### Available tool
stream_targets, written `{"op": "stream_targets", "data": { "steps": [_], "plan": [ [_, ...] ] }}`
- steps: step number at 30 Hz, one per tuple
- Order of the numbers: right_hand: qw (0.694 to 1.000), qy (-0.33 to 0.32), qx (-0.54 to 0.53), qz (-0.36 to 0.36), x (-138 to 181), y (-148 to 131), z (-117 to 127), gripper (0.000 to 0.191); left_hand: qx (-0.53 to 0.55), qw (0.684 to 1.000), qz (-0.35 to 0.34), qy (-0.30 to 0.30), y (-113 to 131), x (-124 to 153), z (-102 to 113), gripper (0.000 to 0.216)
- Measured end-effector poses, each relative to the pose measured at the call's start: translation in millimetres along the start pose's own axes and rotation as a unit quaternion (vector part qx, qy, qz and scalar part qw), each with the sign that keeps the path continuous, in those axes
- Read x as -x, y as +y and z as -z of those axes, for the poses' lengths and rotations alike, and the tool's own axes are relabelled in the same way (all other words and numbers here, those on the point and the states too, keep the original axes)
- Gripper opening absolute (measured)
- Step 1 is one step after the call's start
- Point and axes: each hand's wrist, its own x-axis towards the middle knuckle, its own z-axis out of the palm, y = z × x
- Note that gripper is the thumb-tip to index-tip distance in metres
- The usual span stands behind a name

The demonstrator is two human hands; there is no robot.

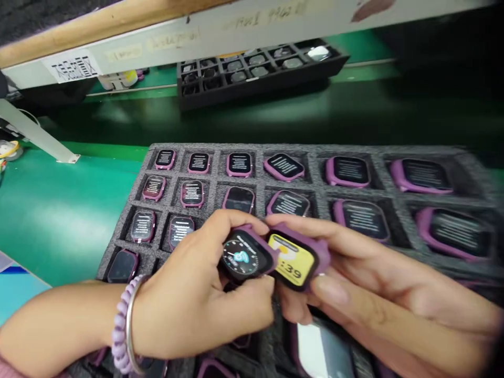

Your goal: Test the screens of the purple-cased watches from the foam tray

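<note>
My left hand (197, 289) is closed on a purple smartwatch (242, 256) whose dark screen shows a round dial with a light blue symbol. In my right hand (366, 283), thumb and fingers grip a second purple smartwatch (293, 260) with a lit yellow face and the digits 39. The two watches are held side by side, their edges meeting or nearly so. Below them lies a grey foam tray (214, 173), its compartments holding several purple smartwatches, most with lines of white text on black screens. My hands and forearms hide part of the tray.
A black divided tray (260, 86) with round dark items stands tilted at the back, under a shelf edge (157, 47) bearing labels. A white metal post (43, 131) rises at the left from the green tabletop (66, 194). Yellow tape (10, 149) lies at the far left.
</note>
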Motion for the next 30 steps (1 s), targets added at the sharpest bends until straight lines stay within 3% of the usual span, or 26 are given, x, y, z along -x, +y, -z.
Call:
{"op": "stream_targets", "data": {
  "steps": [5, 16, 30],
  "plan": [
    [0.999, 0.001, -0.044, 0.008, -11, -16, -12, 0.051, -0.090, 0.993, -0.065, 0.048, -1, -3, -1, 0.028],
    [0.989, -0.064, -0.094, 0.094, -13, -12, -20, 0.053, -0.173, 0.959, -0.166, 0.152, -20, -2, 6, 0.031],
    [0.987, -0.099, -0.069, 0.106, -11, -11, -24, 0.059, -0.196, 0.950, -0.176, 0.170, -16, 6, 10, 0.034]
  ]
}}
